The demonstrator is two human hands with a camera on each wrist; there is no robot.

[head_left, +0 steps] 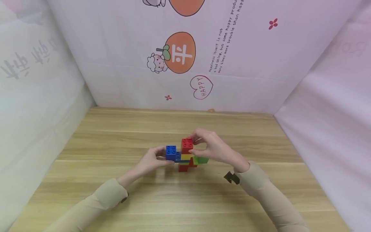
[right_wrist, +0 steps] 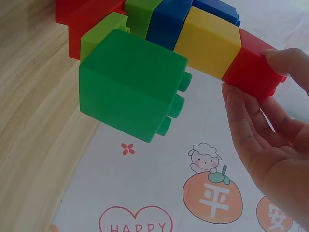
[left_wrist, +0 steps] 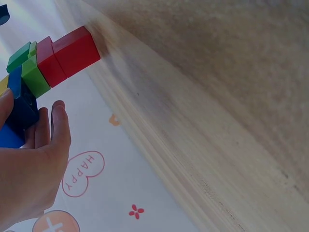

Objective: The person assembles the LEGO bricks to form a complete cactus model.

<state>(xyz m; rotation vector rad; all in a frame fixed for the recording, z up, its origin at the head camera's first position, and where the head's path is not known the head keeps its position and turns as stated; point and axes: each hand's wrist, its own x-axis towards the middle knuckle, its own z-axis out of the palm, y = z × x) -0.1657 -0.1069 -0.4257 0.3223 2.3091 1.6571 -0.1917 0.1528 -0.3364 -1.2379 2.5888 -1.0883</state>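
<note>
A tower of toy building bricks stands on the wooden table. In the head view my left hand [head_left: 149, 161] holds the blue brick [head_left: 171, 152] on the tower's left side between thumb and fingers. My right hand [head_left: 213, 146] pinches the red brick [head_left: 186, 146] at the top, directly over a yellow brick [right_wrist: 207, 41]. Below the yellow one comes another blue brick [right_wrist: 169, 21], then a light green brick [left_wrist: 36, 77] and red bricks [left_wrist: 77, 48] at the base. A dark green brick [right_wrist: 130, 87] juts out to the right, its studs showing in the right wrist view.
The wooden table [head_left: 145, 203] extends around the tower. A white printed cloth [head_left: 124, 58] rises behind it, and pale cloth walls [head_left: 327, 119] stand at both sides. A dark piece [head_left: 232, 177] shows by the right sleeve [head_left: 258, 180].
</note>
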